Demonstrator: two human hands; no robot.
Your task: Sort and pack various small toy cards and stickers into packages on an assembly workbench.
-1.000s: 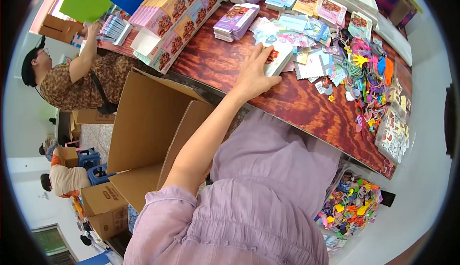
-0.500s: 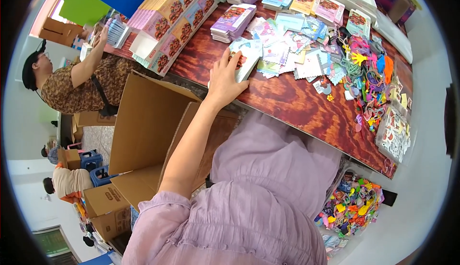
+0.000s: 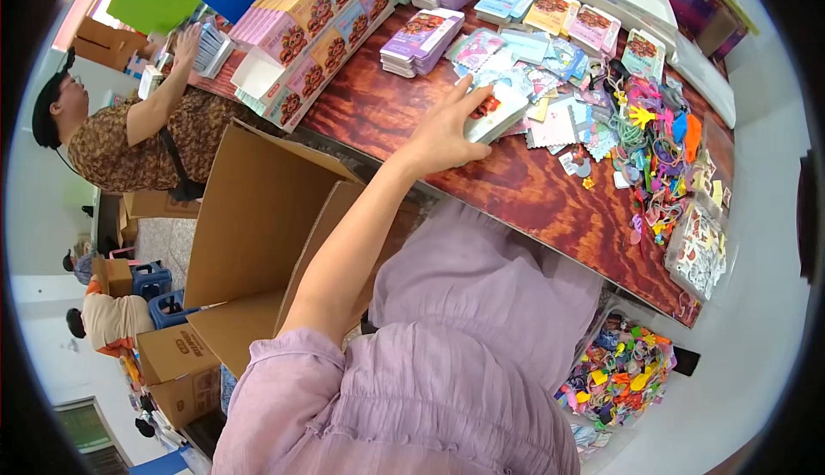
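Observation:
My left hand reaches forward over the dark wooden table and grips a small stack of white cards at its near edge. The stack lies at the rim of a loose spread of pastel card packets. A pile of purple packets stands just left of the hand. My right hand is out of the picture; my lilac blouse fills the lower middle.
An open cardboard box stands at my left against the table. Colourful plastic trinkets crowd the table's right part. A row of pink and yellow boxed sets lies at the far left, where another person handles items.
My left hand slid left along the table with the card stack, then came back right to about where it was. The other person's raised arm shifted slightly.

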